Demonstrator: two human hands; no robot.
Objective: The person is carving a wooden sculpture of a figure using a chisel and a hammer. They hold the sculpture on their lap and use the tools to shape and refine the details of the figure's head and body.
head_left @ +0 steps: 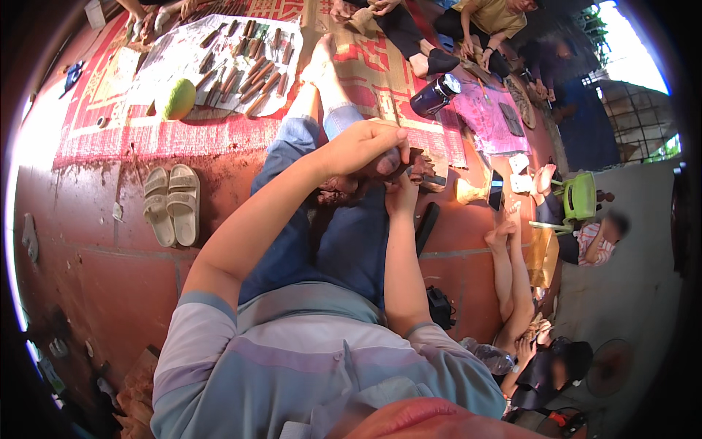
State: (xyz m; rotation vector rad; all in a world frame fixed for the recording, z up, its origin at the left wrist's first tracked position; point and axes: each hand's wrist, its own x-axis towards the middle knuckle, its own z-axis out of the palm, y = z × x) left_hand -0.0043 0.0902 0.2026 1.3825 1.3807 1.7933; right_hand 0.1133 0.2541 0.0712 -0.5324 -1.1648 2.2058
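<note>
A reddish-brown carved wooden piece [340,189] with a jagged, uneven surface lies over my lap, against my jeans. My left hand [374,144] is closed over its upper side, the fingers curled down. Whether a small tool is also in that hand cannot be made out. From below, my right hand [401,196] grips the piece near its jagged right end [421,170]; most of its fingers are hidden behind the wood. Both forearms reach in over my thighs, and my legs stretch forward toward the mat.
Several wood-handled carving tools [257,77] lie on white paper [164,69] over a red patterned mat [80,143]. Near them are a green round fruit [178,99], beige sandals [183,205] and a dark flask [436,95]. People sit ahead and to the right, beside a green chair [580,196].
</note>
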